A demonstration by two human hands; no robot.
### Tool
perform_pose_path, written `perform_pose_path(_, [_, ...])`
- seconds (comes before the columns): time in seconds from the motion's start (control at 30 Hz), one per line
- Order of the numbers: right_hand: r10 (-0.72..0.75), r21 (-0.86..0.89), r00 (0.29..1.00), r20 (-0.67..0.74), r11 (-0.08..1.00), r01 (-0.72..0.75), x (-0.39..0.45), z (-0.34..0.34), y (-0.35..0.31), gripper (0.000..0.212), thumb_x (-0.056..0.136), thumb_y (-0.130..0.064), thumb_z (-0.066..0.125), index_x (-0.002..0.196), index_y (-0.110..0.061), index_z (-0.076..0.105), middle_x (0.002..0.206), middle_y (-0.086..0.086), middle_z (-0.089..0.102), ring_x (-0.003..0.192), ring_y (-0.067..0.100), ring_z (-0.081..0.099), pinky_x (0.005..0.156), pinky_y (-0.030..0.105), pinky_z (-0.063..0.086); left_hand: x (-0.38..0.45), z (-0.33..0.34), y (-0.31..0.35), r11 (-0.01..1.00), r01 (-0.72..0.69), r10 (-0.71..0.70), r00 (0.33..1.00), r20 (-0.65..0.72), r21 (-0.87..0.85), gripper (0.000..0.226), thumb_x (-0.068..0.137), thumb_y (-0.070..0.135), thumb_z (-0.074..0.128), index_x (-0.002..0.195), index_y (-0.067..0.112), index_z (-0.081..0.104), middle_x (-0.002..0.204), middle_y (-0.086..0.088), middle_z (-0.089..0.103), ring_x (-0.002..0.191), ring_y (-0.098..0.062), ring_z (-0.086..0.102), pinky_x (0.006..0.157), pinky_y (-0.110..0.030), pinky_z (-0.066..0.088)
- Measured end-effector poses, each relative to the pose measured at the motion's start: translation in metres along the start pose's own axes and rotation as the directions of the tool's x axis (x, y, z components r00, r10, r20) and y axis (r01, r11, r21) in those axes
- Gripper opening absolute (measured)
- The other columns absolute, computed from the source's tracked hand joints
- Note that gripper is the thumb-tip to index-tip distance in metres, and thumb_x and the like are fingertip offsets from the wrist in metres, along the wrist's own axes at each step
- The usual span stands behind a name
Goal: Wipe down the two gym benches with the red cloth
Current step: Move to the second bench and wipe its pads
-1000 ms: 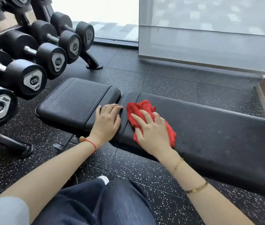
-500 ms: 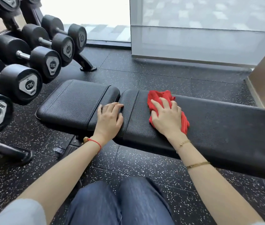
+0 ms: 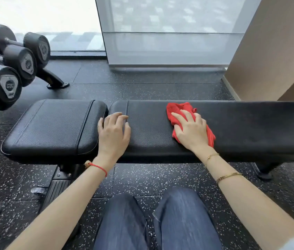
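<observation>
A black padded gym bench [image 3: 250, 127] lies across the view, with a short seat pad [image 3: 52, 127] at its left and a long back pad to the right. My right hand [image 3: 191, 130] presses flat on the crumpled red cloth [image 3: 176, 110] on the long pad, fingers spread. My left hand [image 3: 113, 130] rests on the left end of the long pad, beside the gap between the pads, with loosely bent fingers holding nothing. Only this one bench is in view.
A rack of black dumbbells [image 3: 12, 73] stands at the left, its foot [image 3: 54, 82] on the speckled rubber floor. A glass panel [image 3: 169, 42] is behind the bench and a brown wall [image 3: 268, 51] at the right. My knees in jeans [image 3: 157, 222] are below.
My right hand has slid the red cloth to the right along the long pad. The left hand stays by the gap between the pads. The view has swung to face the bench squarely.
</observation>
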State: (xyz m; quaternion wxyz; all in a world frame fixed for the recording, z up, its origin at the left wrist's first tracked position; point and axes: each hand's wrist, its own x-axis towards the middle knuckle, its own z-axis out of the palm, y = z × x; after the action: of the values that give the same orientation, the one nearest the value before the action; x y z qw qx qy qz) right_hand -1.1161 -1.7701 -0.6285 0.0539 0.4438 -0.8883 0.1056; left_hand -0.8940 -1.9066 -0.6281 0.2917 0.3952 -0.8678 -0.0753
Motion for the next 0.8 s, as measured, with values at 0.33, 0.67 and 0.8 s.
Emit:
perform_pose_path(0.33, [-0.166, 0.071, 0.986, -0.002, 0.984, 0.166, -0.04, -0.01, 0.013, 0.048, 0.089, -0.042, 0.042, 0.137, -0.044, 0.047, 0.146, -0.014, 0.043, 0.127, 0.025, 0.039, 0.106, 0.042, 0.03, 0.004, 0.046, 0.051, 1.0, -0.027, 0.028, 0.999, 0.044, -0.015, 0.026, 0.09, 0.024, 0.05, 0.111, 0.017, 0.063, 0.12, -0.002, 0.062, 0.117, -0.025, 0.052, 0.107, -0.042, 0.033])
perform_pose_path(0.67, [0.038, 0.051, 0.999, 0.008, 0.998, -0.039, 0.027, 0.001, -0.015, 0.046, 0.092, -0.036, 0.046, 0.137, -0.043, 0.048, 0.148, -0.008, 0.041, 0.126, 0.031, 0.037, 0.107, 0.042, 0.026, 0.006, 0.049, 0.049, 0.999, -0.027, 0.027, 1.0, 0.005, -0.021, 0.028, 0.083, 0.028, 0.047, 0.105, 0.019, 0.062, 0.114, 0.001, 0.062, 0.113, -0.024, 0.052, 0.104, -0.043, 0.034])
perform_pose_path(0.8, [-0.052, 0.063, 0.999, 0.016, 0.997, 0.051, 0.009, -0.002, -0.029, 0.046, 0.092, -0.036, 0.048, 0.137, -0.044, 0.048, 0.149, -0.011, 0.041, 0.129, 0.029, 0.036, 0.109, 0.042, 0.027, 0.004, 0.049, 0.047, 0.999, -0.032, 0.032, 0.999, 0.014, -0.027, 0.029, 0.081, 0.027, 0.048, 0.105, 0.02, 0.063, 0.115, 0.001, 0.062, 0.113, -0.024, 0.052, 0.104, -0.043, 0.033])
